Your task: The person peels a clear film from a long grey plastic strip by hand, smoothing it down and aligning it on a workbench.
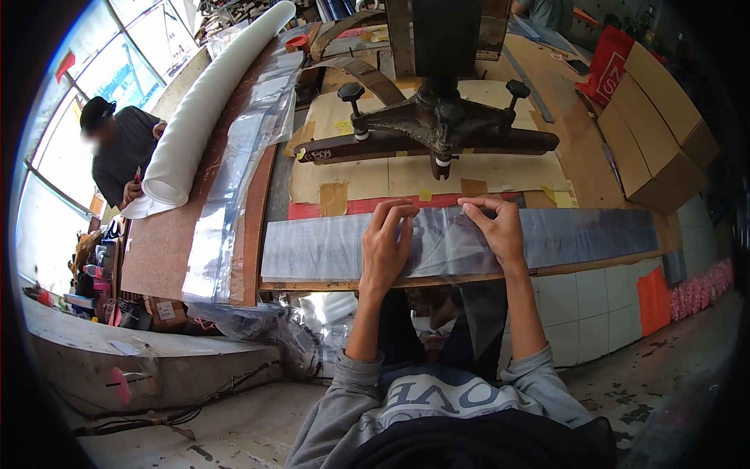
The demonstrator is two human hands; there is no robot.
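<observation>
Left hand (387, 246) pressed flat, open, on clear plastic sheet (449, 242) at worktop (594, 262) near edge; right hand (496, 227) pinches sheet's far edge; press machine (437, 125) beyond.

Clear plastic sheet (437, 242), flat on grey strip (328, 248) at workbench edge, front end overhanging
</observation>
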